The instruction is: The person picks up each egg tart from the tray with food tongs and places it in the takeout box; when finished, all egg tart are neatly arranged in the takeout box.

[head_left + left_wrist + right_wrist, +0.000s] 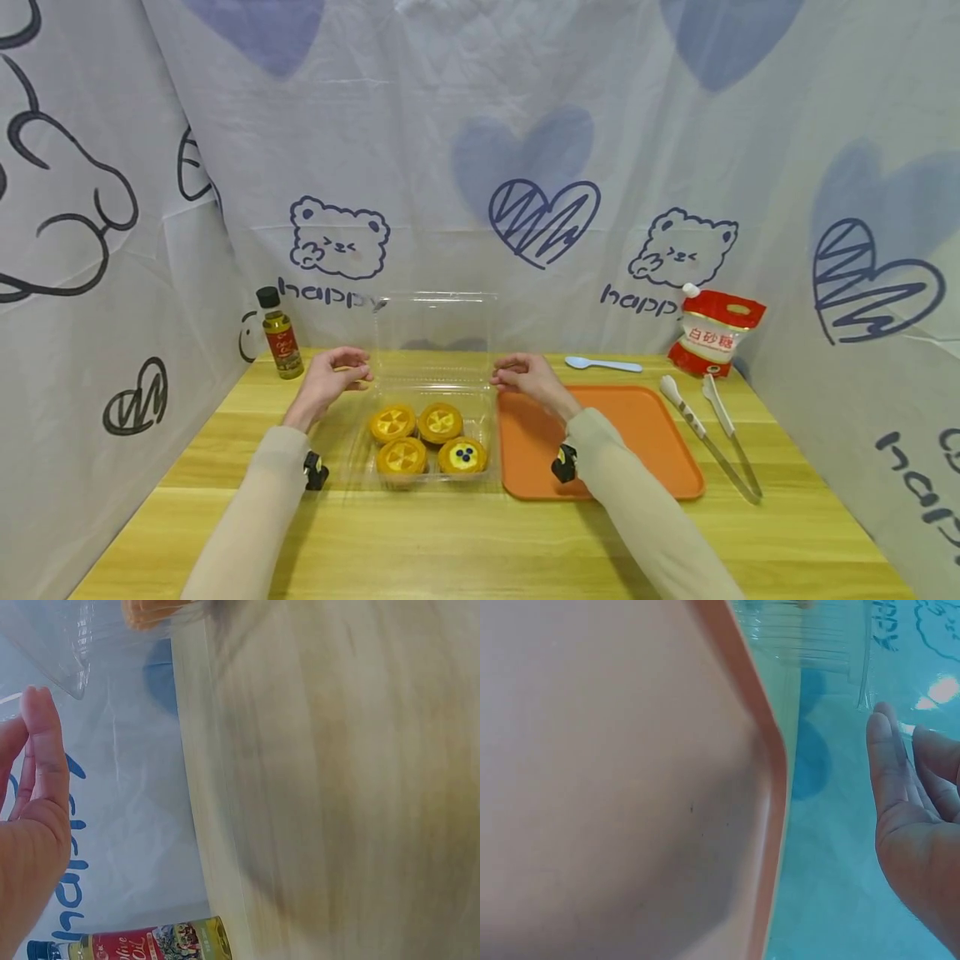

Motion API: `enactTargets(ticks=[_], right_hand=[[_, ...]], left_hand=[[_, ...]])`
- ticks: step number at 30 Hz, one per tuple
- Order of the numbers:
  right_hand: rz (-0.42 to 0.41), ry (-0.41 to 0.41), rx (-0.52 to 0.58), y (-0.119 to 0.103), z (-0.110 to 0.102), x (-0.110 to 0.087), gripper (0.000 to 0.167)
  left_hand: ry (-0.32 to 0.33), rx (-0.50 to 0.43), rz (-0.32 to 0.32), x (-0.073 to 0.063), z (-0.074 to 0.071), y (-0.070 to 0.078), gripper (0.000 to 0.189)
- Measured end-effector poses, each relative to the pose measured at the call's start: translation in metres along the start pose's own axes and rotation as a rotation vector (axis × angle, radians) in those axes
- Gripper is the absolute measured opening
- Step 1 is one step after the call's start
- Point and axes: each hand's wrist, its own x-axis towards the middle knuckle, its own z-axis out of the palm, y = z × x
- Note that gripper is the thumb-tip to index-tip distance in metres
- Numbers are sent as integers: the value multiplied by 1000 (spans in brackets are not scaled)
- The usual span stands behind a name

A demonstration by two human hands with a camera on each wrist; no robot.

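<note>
A clear plastic clamshell box [497,454] lies with its lid [435,333] raised upright at the back. Inside are several egg tarts [401,457]; one tart [462,456] has blueberries on top. At the lid's left edge, my left hand [330,383] pinches the rim between thumb and fingers. My right hand [534,382] does the same at the right edge, above the orange tray [615,442]. In the right wrist view, the right fingertips [883,724] and thumb meet the lid's lower corner. The left wrist view shows the left fingertips [39,705] beside the lid's corner.
An olive oil bottle [282,337] stands back left. Behind the tray lies a light blue spoon [603,365]. Tongs [720,446] lie right of the tray, and a red-and-white sugar bag [712,333] stands back right. A printed curtain [435,150] surrounds the table.
</note>
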Motion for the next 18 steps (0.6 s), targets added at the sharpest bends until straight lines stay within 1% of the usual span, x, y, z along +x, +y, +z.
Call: enactTargets(ticks=[3,6,9,10,11,13,16,17,18], right_hand=[[-11,-3,-8,1,1,0,32],[-8,3,-7,1,1,-2,30],[2,5,-18,2,1,-3,28],[8,5,-21,2,1,-4,29],[12,4,-24,2,1,-4,29],[14,4,-31,3,1,-4,31],[18,15,-35,3,1,-5,36],[15,20,-43,3,2,-6,37],[12,26,-48,3,3,-7,37]], left_hand=[[-16,-59,5,-2,0,0,35],[-36,-92,12,-4,0,1,32],[-51,-89,27,-6,0,1,30],[-53,-78,33,-6,0,0,29],[-53,-74,29,-8,1,3,29],[-60,-51,47,-10,0,2,29],[-70,-61,41,-11,-2,1,31],[-73,-79,33,-12,-2,1,32],[-72,-93,28,-11,-3,-2,34]])
